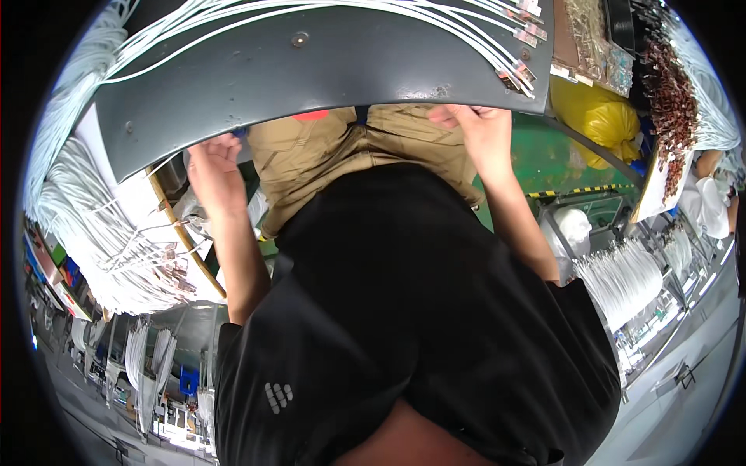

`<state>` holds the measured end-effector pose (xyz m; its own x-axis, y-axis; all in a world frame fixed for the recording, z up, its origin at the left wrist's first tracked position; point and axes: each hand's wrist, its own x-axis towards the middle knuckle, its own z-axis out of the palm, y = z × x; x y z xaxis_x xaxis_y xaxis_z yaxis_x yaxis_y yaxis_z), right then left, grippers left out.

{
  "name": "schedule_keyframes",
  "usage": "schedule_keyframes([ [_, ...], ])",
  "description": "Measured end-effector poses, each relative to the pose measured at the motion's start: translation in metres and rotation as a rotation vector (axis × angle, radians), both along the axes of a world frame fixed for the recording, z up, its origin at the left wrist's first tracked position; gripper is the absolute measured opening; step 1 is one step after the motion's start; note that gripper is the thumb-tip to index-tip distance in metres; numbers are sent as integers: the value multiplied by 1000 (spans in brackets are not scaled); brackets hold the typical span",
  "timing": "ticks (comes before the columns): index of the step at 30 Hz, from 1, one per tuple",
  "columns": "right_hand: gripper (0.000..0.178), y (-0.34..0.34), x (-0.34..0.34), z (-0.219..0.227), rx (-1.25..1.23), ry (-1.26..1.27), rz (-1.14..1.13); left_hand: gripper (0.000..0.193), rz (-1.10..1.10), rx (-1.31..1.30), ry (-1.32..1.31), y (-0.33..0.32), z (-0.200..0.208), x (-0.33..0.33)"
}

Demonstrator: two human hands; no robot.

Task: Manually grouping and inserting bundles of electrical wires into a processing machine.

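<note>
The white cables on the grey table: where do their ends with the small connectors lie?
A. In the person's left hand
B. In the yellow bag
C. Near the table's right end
C: the white cables sweep across the grey table, and their connectors lie near its right end.

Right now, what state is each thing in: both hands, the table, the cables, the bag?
Left hand: fingers curled at the near edge of the grey table, grip hidden.
Right hand: fingers at the same edge, grip hidden.
Grey table: flat, white cables laid across it.
White cables: spread in a fan, connector ends near the right corner.
Yellow bag: on the floor, bunched shut.
Hanging cable bundle: draped over a rack.
</note>
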<state>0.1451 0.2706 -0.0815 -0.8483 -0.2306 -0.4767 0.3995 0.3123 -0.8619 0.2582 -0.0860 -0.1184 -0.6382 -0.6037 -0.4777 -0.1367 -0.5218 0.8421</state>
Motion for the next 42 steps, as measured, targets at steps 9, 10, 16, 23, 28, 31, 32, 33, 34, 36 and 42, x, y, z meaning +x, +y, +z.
schedule_keyframes([
  [9, 26, -44, -52, 112, -488, 184, 550, 19, -874, -881, 239, 100, 83, -34],
  [10, 27, -52, -80, 118, -246, 618, 497, 20, -882, -1109, 424, 102, 99, -55],
  [16, 30, -84, -166, 87, 325, 1410, 510, 52, -885, -1839, 386, 85, 117, -151],
  [23, 34, 108, -69, 85, -489, 286, 108, 27, -1085, -2083, -165, -49, 147, -166],
  [28, 28, 191, 32, -146, 36, -219, -243, 23, -1216, -1785, -109, -29, 152, -190],
  [31, 34, 204, 147, -313, -113, -479, -628, 19, -1230, -1392, 160, 9, 137, -201],
  [32, 34, 185, 140, -305, -126, -481, -608, 19, -1217, -1408, 143, 13, 144, -196],
  [33, 38, 174, 131, -275, 163, -389, -548, 19, -1260, -1302, 90, 23, 153, -197],
  [34, 43, 169, 128, -248, 454, -296, -484, 20, -1302, -1189, 40, 33, 164, -193],
  [36, 33, 179, 106, -236, 496, 84, -612, 22, -1349, -1076, 0, 39, 172, -191],
  [42, 22, 57, -35, 57, 287, 1032, -209, 21, -1288, -1358, 139, 44, 166, -203],
])
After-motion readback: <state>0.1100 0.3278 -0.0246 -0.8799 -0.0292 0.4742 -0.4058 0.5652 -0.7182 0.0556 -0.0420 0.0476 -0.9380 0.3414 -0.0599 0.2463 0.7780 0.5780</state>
